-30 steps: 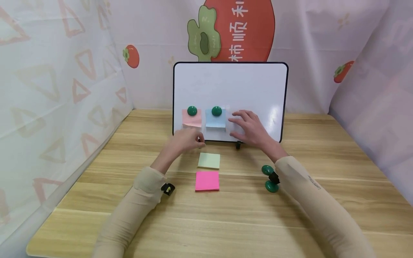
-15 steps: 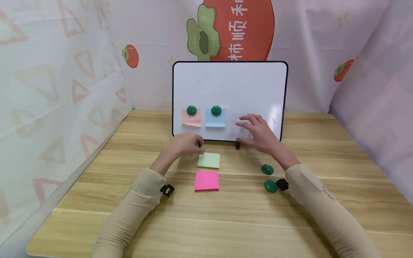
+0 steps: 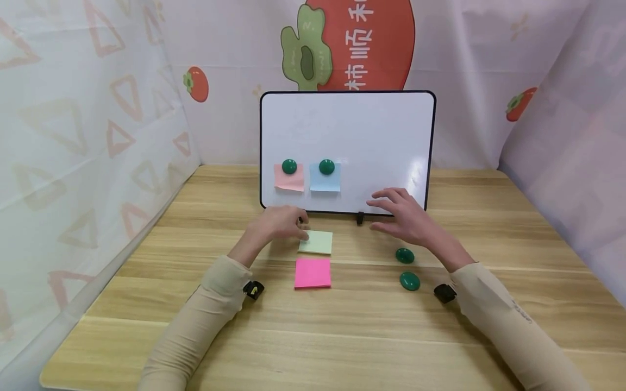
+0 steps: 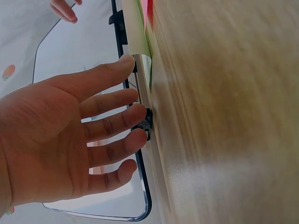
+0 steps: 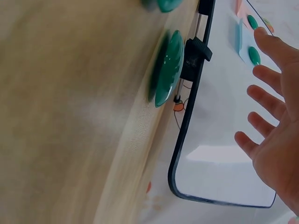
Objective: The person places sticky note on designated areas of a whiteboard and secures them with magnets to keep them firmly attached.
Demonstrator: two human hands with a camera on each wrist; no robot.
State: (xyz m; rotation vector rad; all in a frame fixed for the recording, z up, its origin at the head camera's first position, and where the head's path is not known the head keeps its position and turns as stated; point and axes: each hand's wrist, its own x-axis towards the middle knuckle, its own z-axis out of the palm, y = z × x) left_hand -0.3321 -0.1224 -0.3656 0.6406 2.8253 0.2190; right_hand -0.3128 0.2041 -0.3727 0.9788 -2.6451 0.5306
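My left hand (image 3: pixel 279 222) is over the wood, its thumb at the near-left edge of a light green sticky-note pad (image 3: pixel 318 243). In the left wrist view its fingers are spread and loosely bent, gripping nothing; the thumb tip seems to touch the pad (image 4: pixel 136 35), though contact is hard to judge. A bright pink sticky-note pad (image 3: pixel 313 272) lies nearer. My right hand (image 3: pixel 408 217) hovers before the whiteboard's lower right, fingers apart and holding nothing. Two green round magnets (image 3: pixel 405 256) lie below it on the table. On the whiteboard (image 3: pixel 371 130), green magnets hold a pink note (image 3: pixel 288 182) and a blue note (image 3: pixel 325 183).
The whiteboard stands upright at the back of the wooden table (image 3: pixel 342 336), on small black feet (image 3: pixel 360 218). Printed cloth (image 3: pixel 230 125) hangs behind and along the sides. Black wrist straps (image 3: pixel 253 289) are on both forearms.
My right hand has drawn away from the board, rightward and nearer, uncovering the two loose magnets. My left hand has come down slightly toward the light green pad.
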